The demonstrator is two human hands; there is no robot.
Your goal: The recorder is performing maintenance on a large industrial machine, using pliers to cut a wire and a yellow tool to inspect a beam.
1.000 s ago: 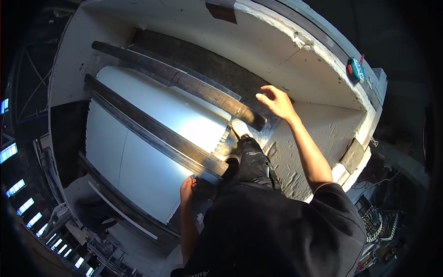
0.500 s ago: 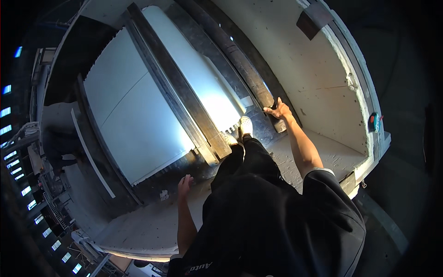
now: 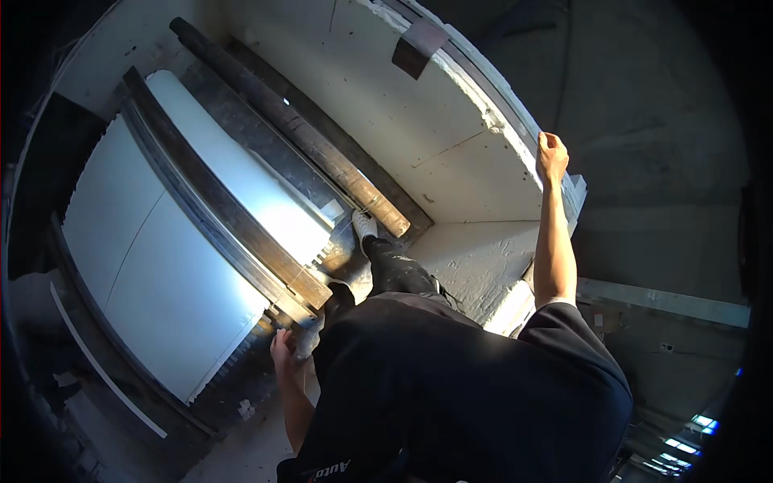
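My right hand (image 3: 552, 158), arm stretched out, is at the top edge of the pale side wall (image 3: 475, 173), near its corner. Its fingers are curled together; what they hold, if anything, is hidden. Low on the other side, my left hand (image 3: 283, 351) hangs beside the near end of a long dark beam (image 3: 233, 217), fingers loosely extended and holding nothing visible. The beam lies across large white sheets (image 3: 153, 258) with toothed edges. A long, rusty brown round bar (image 3: 322, 161) lies along the foot of the side wall.
A dark flap (image 3: 419, 50) hangs over the wall's top edge. A thin white strip (image 3: 105, 362) lies at the far left. My shoe (image 3: 365, 224) is between the round bar and the sheets. A pale rough ledge (image 3: 475, 262) adjoins the wall.
My right hand has left the round bar and moved up to the wall's top edge, where a teal and red tape measure showed before. My view has swung right; my left hand is closer to the beam end.
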